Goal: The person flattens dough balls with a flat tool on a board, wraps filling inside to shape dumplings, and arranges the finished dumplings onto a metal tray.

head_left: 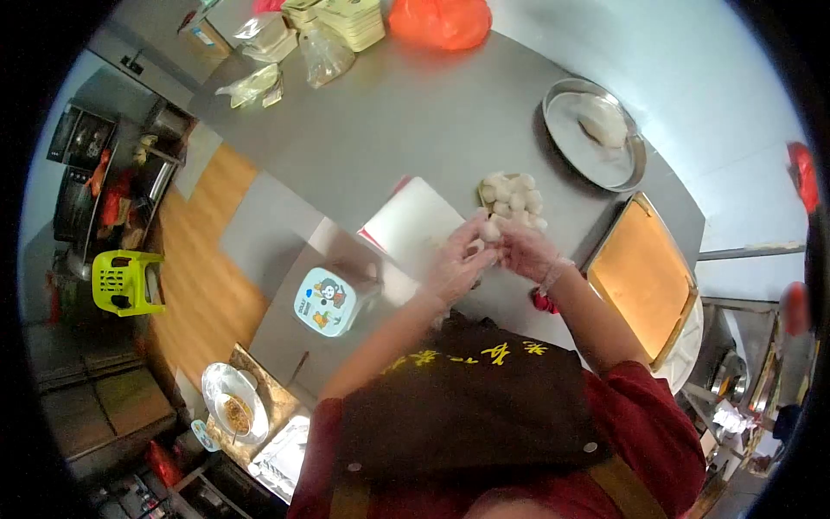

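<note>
My left hand (456, 261) and my right hand (524, 249), both in thin clear gloves, meet in front of my apron. A small white ball (490, 231), like dough, sits between their closed fingers; both hands seem to touch it. Just beyond them, several similar white balls (512, 195) stand packed together in a small tray, partly hidden by my fingers. To the left of my left hand lies a white sheet or pad (415, 221) with a red edge. Something dark red (545, 302) lies near my right wrist.
A lidded container (325, 301) with a cartoon lid stands at left. On the right are an orange-toned rectangular tray (641, 275) and a round metal pan (560, 151) holding a white lump (603, 123). Bags, stacked packs and a red bag (441, 22) line the far edge.
</note>
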A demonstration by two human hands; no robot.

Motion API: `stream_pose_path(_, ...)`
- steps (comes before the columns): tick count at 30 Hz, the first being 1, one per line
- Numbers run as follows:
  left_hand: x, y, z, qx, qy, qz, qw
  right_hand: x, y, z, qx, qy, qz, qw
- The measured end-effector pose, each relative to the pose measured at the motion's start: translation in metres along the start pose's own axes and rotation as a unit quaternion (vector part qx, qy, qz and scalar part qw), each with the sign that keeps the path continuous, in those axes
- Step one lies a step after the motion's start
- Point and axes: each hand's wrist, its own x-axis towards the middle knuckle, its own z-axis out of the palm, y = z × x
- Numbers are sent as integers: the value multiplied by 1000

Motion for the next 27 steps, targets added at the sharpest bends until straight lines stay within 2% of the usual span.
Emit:
stream_pose_path(2, -3, -3, -10, 9, -10, -11, 1000, 10, 27, -2, -38, 0, 35, 999)
stream_pose_path(3, -4, -6, -15, 16, -25, -21, 999, 14, 34, -5, -300, -46, -88, 949)
stream_pose_path(4, -6, -24, -25, 17, -21, -23, 999, 16, 39, -4, -531, -24, -223, 817)
stream_pose_path(5, -7, -34, -39, 83, -29, 59, 994, 7, 31, 20, -544, 51, -163, 822)
stream_pose_path(6, -14, -43, -45, 40, -12, 50, 998, -1, 23, 42, -552, 125, -102, 818)
stream_pose_path(7, -20, -31, -52, -5, 5, 43, 999, -9, 21, 57, -640, 130, -120, 747)
stream_pose_path(8, -26, -19, -58, -49, 23, 38, 998, -5, 34, 57, -641, 125, -121, 747)
stream_pose_path(10, -36, 17, -73, -148, 89, -211, 962, 4, 62, 58, -776, 34, -317, 544)
stream_pose_path(11, -42, 15, -81, -150, 92, -208, 962, 8, 72, 65, -761, 16, -151, 630)
stream_pose_path(13, -58, 7, -96, -20, -1, -200, 980, 14, 75, 73, -755, 33, -181, 629)
stream_pose_path(14, -65, 3, -104, -22, 5, -196, 980, 19, 73, 77, -746, 50, -211, 629)
stream_pose_path(15, -73, -1, -113, -10, -42, -185, 982, 22, 67, 80, -786, 70, -287, 543)
stream_pose_path(16, -82, -4, -117, 3, -89, -176, 980, 17, 46, 103, -788, 64, -286, 541)
stream_pose_path(17, -87, 9, -115, 23, -89, -220, 971, 10, 13, 139, -817, 39, -194, 541)
stream_pose_path(18, -86, 6, -112, 20, -87, -223, 971, 12, -8, 164, -838, 14, -99, 537)
stream_pose_path(20, -74, -6, -105, 171, -53, -189, 966, 45, -27, 184, -849, 28, -138, 509)
stream_pose_path(21, -62, -22, -104, 170, -52, -188, 966, 73, -35, 181, -885, -43, -142, 442)
stream_pose_path(22, -44, -46, -104, 209, -17, -149, 966, 98, -41, 179, -911, -113, -145, 369)
stream_pose_path(23, -27, -61, -103, 248, 18, -108, 963, 104, -49, 194, -912, -113, -146, 367)
stream_pose_path(25, -1, -68, -101, 258, 43, -126, 957, 103, -66, 232, -939, -126, -73, 311)
stream_pose_path(26, 10, -71, -100, 269, 66, -146, 950, 101, -66, 234, -940, -126, -72, 308)
stream_pose_path(27, 16, -75, -99, 279, 84, -153, 944, 95, -64, 234, -930, -99, -78, 347)
